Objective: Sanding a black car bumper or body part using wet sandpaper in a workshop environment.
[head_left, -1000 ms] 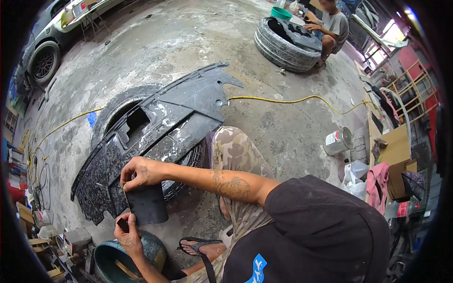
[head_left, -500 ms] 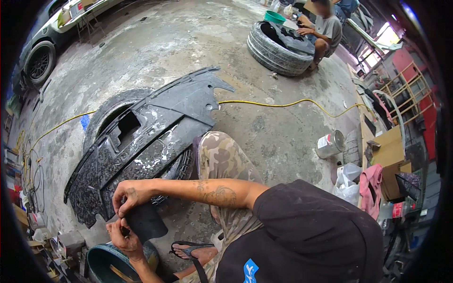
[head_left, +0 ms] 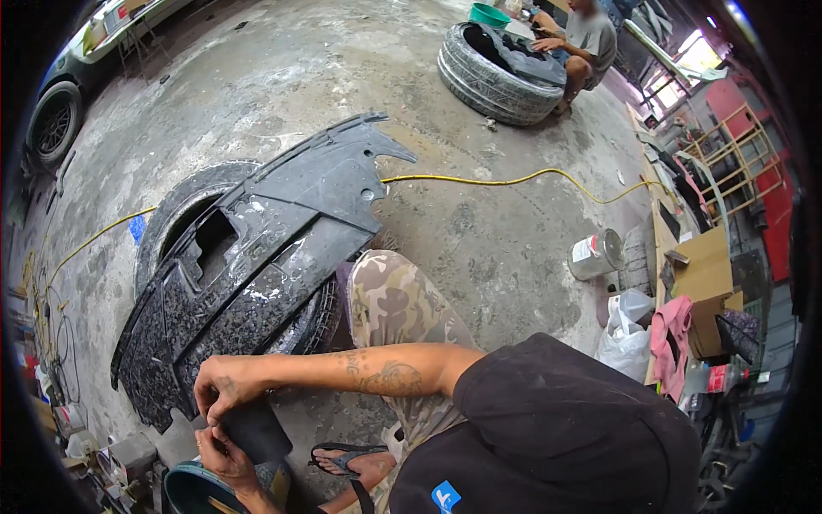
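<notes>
In front of me a wet black plastic car panel (head_left: 291, 227), ribbed and with a cut-out, lies tilted across a tyre (head_left: 184, 201). Just off its near end, my right hand (head_left: 229, 384) pinches a thin dark sheet (head_left: 257, 435) that looks like sandpaper. Below it, my left hand (head_left: 224, 458) grips the same sheet, its fingertips close to the right hand's. The sheet's dark part hangs to the right of my fingers; my hands hide where it is held. A dark green bucket (head_left: 175, 488) stands under my left hand.
A yellow hose (head_left: 514, 181) crosses the concrete floor behind the panel. At right stand a metal can (head_left: 597, 254), a plastic bag (head_left: 625, 334), a pink cloth (head_left: 670, 338) and cardboard (head_left: 702, 265). Far off, a person (head_left: 586, 47) crouches by another tyre (head_left: 488, 81).
The view has shifted slightly. Both hands sit a little lower in the picture, still pinching the sheet close together. The panel has not visibly moved on its tyre.
</notes>
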The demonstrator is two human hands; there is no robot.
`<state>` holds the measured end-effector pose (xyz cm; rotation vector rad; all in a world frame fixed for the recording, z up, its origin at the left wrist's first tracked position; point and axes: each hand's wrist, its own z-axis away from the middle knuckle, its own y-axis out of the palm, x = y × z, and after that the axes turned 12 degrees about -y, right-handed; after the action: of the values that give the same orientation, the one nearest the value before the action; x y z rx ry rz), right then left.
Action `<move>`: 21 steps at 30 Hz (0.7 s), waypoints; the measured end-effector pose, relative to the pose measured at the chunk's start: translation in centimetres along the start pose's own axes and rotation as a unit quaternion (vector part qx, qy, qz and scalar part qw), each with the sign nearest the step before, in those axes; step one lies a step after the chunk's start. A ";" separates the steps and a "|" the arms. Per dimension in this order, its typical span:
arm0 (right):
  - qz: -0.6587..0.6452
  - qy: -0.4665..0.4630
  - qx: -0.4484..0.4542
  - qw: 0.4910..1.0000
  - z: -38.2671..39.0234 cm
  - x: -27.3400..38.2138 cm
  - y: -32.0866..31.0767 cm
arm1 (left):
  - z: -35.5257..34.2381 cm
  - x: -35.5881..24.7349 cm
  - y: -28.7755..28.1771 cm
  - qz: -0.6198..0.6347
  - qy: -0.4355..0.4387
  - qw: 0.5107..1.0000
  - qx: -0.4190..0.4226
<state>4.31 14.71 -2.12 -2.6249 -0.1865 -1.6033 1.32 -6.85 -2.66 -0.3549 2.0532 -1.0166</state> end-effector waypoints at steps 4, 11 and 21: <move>0.146 -0.030 -0.059 0.987 -0.3 0.1 -0.8 | -0.5 0.1 -1.8 -0.019 -0.087 0.994 0.059; 0.266 -0.011 -0.151 0.952 -1.4 -0.5 -3.7 | -2.5 5.3 -2.3 0.059 -0.200 0.970 -0.124; 0.207 0.021 -0.014 0.978 -1.0 -2.4 -0.7 | 0.3 25.3 -14.8 -0.091 -0.279 0.947 -0.129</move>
<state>2.25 15.12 -3.83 -2.4308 0.3658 -1.5167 -16.04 -30.36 -5.11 -0.8767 1.6476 -0.6460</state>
